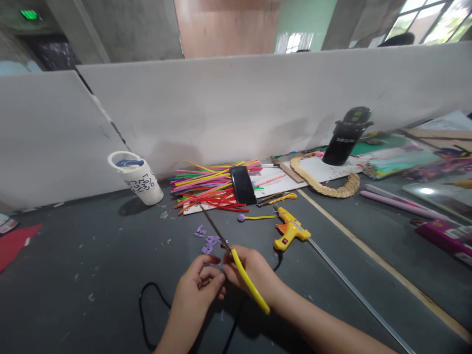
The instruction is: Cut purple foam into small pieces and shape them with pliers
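Note:
Yellow-handled scissors (pixel 250 280) rest in my right hand (pixel 254 273), their blades pointing up and left over the table. My left hand (pixel 202 285) is curled, with its thumb and fingertips pressed together beside my right fingertips. Whatever lies between its fingertips is too small to make out. Small purple pieces (pixel 210 244) lie just beyond my hands. A yellow stem with a purple ball (pixel 258 217) is further back, left of a yellow glue gun (pixel 291 229) that holds a long clear stick.
Colourful pipe cleaners (pixel 206 182) lie at the back under a black phone (pixel 243 185). A white cup (pixel 142 182) stands left, a black bottle (pixel 346 137) right. A curved tan strip (pixel 320 187) and a purple package (pixel 444 236) are on the right. Black cable (pixel 142 309) loops near my left wrist.

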`<action>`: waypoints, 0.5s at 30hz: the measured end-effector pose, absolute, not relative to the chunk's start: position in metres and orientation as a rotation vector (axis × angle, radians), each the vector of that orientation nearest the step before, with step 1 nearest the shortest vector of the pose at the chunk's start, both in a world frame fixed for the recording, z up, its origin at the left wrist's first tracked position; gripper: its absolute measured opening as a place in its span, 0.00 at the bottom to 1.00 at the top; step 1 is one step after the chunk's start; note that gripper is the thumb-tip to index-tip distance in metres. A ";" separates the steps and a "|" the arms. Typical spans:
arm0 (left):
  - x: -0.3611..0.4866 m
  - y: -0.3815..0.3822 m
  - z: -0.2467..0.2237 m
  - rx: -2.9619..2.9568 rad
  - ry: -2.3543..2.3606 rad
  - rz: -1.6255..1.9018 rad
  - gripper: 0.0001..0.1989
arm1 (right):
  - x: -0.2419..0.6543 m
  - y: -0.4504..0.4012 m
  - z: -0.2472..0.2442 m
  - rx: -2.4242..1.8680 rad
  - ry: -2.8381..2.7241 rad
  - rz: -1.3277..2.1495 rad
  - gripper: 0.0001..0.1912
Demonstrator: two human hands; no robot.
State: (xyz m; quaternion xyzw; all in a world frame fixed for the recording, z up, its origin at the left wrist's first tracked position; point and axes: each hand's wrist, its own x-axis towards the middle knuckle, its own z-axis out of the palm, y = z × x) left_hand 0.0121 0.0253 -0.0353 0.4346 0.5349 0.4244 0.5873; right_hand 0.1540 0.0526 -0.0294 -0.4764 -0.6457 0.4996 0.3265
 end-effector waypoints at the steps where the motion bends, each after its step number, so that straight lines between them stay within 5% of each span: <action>1: 0.011 0.025 -0.035 1.015 1.260 0.977 0.10 | 0.154 0.053 -0.030 -1.252 -1.683 1.306 0.04; 15: 0.010 0.020 -0.026 1.232 1.420 0.965 0.05 | 0.155 0.054 -0.025 -1.222 -1.600 1.438 0.01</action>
